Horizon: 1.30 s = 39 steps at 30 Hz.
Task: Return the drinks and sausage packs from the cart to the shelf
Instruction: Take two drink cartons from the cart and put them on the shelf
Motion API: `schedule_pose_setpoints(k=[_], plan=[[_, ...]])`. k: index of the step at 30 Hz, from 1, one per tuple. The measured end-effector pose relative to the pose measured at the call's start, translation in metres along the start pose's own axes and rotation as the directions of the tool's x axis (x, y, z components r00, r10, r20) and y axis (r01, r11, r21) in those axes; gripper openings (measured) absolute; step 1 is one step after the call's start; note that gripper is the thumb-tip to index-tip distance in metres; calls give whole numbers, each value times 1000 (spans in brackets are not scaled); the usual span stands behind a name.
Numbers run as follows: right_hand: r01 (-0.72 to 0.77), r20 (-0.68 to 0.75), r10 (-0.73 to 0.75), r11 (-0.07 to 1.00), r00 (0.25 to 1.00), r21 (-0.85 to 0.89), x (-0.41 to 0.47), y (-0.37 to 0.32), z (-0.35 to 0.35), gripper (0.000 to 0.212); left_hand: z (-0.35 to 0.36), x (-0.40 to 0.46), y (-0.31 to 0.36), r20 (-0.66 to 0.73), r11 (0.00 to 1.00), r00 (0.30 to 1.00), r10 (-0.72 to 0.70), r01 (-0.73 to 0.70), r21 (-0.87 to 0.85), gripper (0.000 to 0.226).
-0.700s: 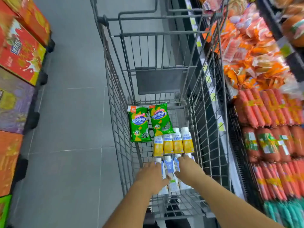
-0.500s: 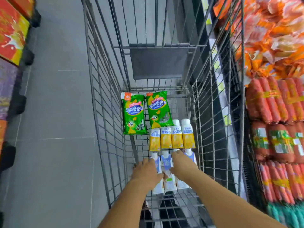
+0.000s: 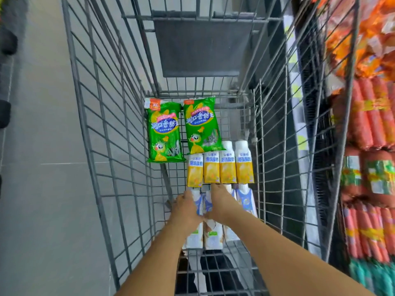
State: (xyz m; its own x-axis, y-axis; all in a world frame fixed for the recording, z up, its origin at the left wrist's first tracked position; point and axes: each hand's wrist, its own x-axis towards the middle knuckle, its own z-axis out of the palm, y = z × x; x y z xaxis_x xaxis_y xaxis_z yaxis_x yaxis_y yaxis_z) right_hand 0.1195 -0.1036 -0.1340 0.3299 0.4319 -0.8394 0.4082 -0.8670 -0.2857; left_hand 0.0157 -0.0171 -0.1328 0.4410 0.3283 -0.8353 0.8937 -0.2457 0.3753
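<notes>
Two green sausage packs (image 3: 164,131) lie side by side at the far end of the wire cart's floor. Closer to me is a row of several yellow drink bottles (image 3: 220,167), and nearest is a row of blue-and-white drink bottles (image 3: 245,199). Both my hands reach down onto the blue-and-white row. My left hand (image 3: 186,208) curls around the leftmost bottle. My right hand (image 3: 222,204) lies over the middle bottles, fingertips at the base of the yellow row. Whether either hand has a firm grip is hidden.
The grey wire cart (image 3: 106,146) walls rise steeply on all sides around the goods. A shelf of red and orange sausage packs (image 3: 372,167) runs along the right. Grey tiled floor (image 3: 42,167) lies on the left.
The view has dropped closer into the cart. Both hands have slid slightly farther forward over the blue-and-white bottles, the right one up to the yellow row.
</notes>
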Motion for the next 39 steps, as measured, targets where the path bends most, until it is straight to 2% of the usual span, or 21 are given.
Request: schedule_pose_setpoints(k=[3, 8, 12, 15, 17, 19, 21, 25, 28, 29, 31, 32, 34, 39], plan=[[4, 51, 3, 992, 999, -128, 1, -2, -12, 62, -1, 0, -2, -10, 998, 1000, -10, 10, -59, 78], [36, 91, -21, 985, 996, -168, 0, -4, -19, 67, -3, -6, -2, 11, 995, 998, -63, 64, -81, 72], [-22, 70, 20, 999, 997, 26, -5, -5, -32, 82, -11, -9, -3, -10, 988, 998, -57, 55, -148, 77], [-38, -48, 50, 975, 998, 220, -10, -6, -33, 68, -18, -8, -2, -64, 967, 995, -77, 59, -246, 72], [-30, -110, 78, 922, 991, 385, -15, -5, -28, 65, -20, -7, 2, -95, 958, 991, -98, 68, -278, 71], [-12, -124, 94, 838, 988, 545, -19, -5, -19, 77, -20, -6, 2, -110, 944, 987, -113, 72, -321, 68], [9, -141, 105, 769, 984, 639, -23, -6, -8, 80, -19, -6, 2, -117, 938, 985, -124, 78, -338, 64], [-21, -143, 184, 680, 973, 733, -28, -6, -6, 66, -28, -16, 9, -115, 929, 983, -140, 91, -359, 60], [28, -133, 184, 485, 974, 874, -36, -6, -25, 54, -45, -29, 23, -111, 889, 987, -120, 56, -455, 42], [49, -130, 165, 423, 978, 905, -41, -7, -34, 60, -54, -35, 29, -110, 868, 989, -101, 33, -496, 34], [69, -125, 142, 341, 982, 937, -52, -13, -55, 85, -73, -49, 42, -113, 833, 992, -50, -21, -552, 30], [92, -137, 117, 333, 984, 939, -61, -18, -66, 89, -85, -58, 50, -118, 824, 993, -20, -51, -565, 32], [151, -177, 44, 351, 983, 924, -85, -30, -92, 83, -110, -78, 68, -137, 805, 989, 46, -118, -581, 36], [290, -297, -29, 329, 954, 899, -165, -53, -150, 44, -176, -136, 111, -164, 752, 966, 199, -258, -606, 41]])
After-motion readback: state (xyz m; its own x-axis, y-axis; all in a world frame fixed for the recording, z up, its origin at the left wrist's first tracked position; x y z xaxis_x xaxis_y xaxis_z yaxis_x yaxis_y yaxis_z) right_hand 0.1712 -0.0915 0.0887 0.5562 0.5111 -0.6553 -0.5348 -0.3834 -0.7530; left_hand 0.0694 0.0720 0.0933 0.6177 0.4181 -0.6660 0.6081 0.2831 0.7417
